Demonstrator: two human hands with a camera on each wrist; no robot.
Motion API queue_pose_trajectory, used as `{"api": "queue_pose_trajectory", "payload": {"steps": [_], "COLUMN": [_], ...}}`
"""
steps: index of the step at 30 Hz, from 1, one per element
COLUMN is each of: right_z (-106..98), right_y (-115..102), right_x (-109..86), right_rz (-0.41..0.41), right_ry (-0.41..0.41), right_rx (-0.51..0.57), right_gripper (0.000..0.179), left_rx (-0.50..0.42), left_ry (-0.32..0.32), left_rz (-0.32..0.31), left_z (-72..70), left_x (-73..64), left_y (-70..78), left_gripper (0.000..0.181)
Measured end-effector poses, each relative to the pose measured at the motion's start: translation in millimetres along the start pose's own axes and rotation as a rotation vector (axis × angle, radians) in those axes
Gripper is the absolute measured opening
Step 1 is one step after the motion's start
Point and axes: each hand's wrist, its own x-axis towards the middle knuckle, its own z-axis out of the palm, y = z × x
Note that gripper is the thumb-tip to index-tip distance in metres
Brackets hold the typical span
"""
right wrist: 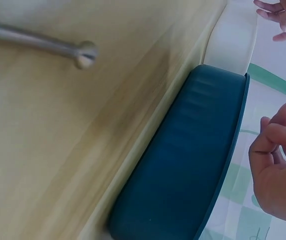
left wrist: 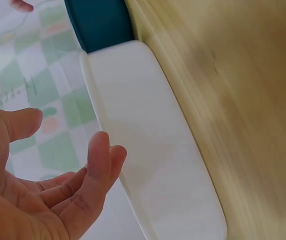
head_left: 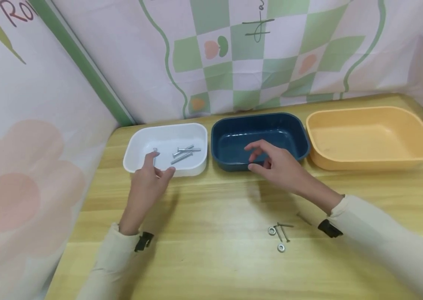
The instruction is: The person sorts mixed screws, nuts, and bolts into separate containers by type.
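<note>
My left hand [head_left: 146, 184] hovers at the near side of a white tray [head_left: 164, 132]. Its thumb and index finger are apart, and the left wrist view shows the fingers loosely bent around nothing. One bolt [head_left: 155, 150] lies by the index fingertip, partly hidden behind it. Several silver bolts [head_left: 182, 158] lie crossed at the tray's right side. Over the near rim of a dark blue tray [head_left: 230, 143], my right hand [head_left: 279, 167] hangs with loosely curled fingers, holding nothing. The part of the blue tray behind that hand is hidden.
A larger yellow tray [head_left: 376, 160] stands right of the blue one. On the wooden table [head_left: 211, 250], in front of the trays, lie screws [head_left: 283, 233] and two nut-like rings, an upper ring [head_left: 272, 231] and a lower ring [head_left: 281, 248]. Another screw [right wrist: 38, 40] shows near the right wrist.
</note>
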Motion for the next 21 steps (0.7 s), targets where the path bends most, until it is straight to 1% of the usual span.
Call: {"api": "queue_pose_trajectory", "payload": {"steps": [5, 10, 14, 19, 21], "right_z": [-4, -10, -13, -19, -22], "right_y": [4, 4, 5, 10, 13], "right_x": [-12.3, -25.2, -33.2, -46.8, -54.4], "right_rz": [0.007, 0.072, 0.094, 0.113, 0.124], "right_ry": [0.012, -0.009, -0.033, -0.036, -0.032], "right_rx": [0.013, 0.078, 0.147, 0.186, 0.180], "right_gripper": [0.040, 0.040, 0.041, 0.041, 0.041], "left_rx": [-0.046, -0.091, -0.097, -0.093, -0.082], "left_ry": [0.003, 0.017, 0.047, 0.042, 0.039], "left_rz": [0.035, 0.072, 0.111, 0.150, 0.165], "left_z": [9.9, 20.1, 30.3, 42.5, 46.7], "left_x": [2.4, 4.8, 6.3, 8.6, 10.6], "left_y": [13.8, 27.0, 33.6, 44.9, 50.5], "left_gripper": [0.064, 0.066, 0.064, 0.062, 0.061]}}
